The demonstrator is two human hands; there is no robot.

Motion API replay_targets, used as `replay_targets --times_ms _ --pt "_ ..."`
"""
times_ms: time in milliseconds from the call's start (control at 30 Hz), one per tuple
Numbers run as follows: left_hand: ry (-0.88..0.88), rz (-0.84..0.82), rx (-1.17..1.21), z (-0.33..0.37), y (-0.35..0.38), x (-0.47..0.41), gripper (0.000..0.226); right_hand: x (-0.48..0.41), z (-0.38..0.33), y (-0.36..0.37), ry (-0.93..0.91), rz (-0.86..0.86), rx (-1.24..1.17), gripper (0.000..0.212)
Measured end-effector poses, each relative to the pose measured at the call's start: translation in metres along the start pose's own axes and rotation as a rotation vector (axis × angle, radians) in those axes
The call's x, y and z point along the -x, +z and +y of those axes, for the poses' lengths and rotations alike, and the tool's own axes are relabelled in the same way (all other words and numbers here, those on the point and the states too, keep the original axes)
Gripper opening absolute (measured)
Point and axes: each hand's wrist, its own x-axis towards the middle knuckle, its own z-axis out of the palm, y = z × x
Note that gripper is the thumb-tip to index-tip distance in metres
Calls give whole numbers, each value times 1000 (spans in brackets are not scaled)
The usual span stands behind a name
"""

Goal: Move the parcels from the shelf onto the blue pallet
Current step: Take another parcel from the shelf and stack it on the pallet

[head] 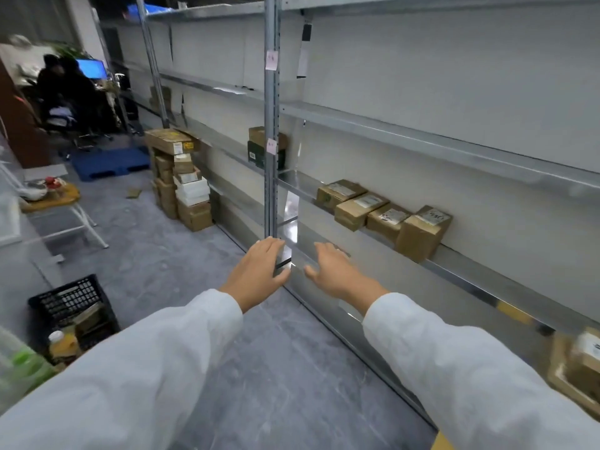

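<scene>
Our left hand (259,267) and right hand (334,271) extended toward shelf (454,151), fingers straight, spread, gripping nothing; parcels (383,216) beyond.

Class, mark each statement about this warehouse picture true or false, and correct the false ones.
1. The left hand and the right hand hold nothing. True.
2. Four brown parcels sit in a row on the shelf. True.
3. The blue pallet is piled high with boxes. False: no boxes show on it.
4. The crate on the floor is red. False: it is black.
</scene>
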Motion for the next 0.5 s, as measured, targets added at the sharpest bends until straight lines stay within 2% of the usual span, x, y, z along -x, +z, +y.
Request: replay_targets --times_ms 267,500 --pt "48 -23 26 -38 13 -49 54 -57 5 9 32 33 49 52" --pt "88 -48 -17 -74 43 -137 54 -148 37 7 73 44 -14 45"
